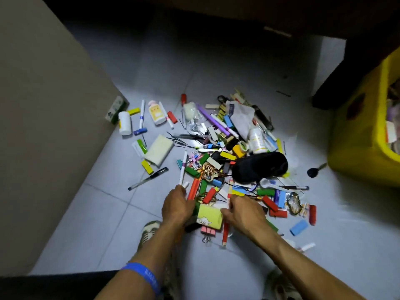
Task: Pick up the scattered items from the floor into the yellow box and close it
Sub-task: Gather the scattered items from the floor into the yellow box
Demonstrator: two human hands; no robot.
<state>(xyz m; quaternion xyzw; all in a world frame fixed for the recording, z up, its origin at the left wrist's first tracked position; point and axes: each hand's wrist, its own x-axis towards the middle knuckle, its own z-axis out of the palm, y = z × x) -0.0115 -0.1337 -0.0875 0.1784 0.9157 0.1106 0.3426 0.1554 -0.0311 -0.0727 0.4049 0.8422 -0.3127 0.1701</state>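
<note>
head view, looking down at a tiled floor [104, 224]. both hands reach into the near edge of a heap of small items [227, 156]: coloured blocks, pens, clips, bottles and a black pouch [259, 167]. the left hand [177, 206] has its fingers curled over the pile, touching a white marker [183, 169] and an orange-red pencil [193, 189]; whether it actually grips either one cannot be told. the right hand [243, 210] lies with its fingers bent at the right edge of a pale yellow-green pouch [209, 215], and its fingertips are hidden, so a firm grasp cannot be confirmed. the yellow box [363, 135] stands open at the right edge of the frame, well apart from the hands, and already holds some contents.

risks, as judged from this layout: a two-handed scoop of loose, mixed pieces may shed blocks and thin pins on the way across to the box, because the carry is long and the pieces are small and smooth. the pink binder clip [208, 231] and the red pencil [225, 233] under the pouch may be dragged or left behind. outliers such as the white bottle [125, 126] near the wall and the blue block [298, 227] are easily overlooked. an overfilled box may stop the lid from closing.
</note>
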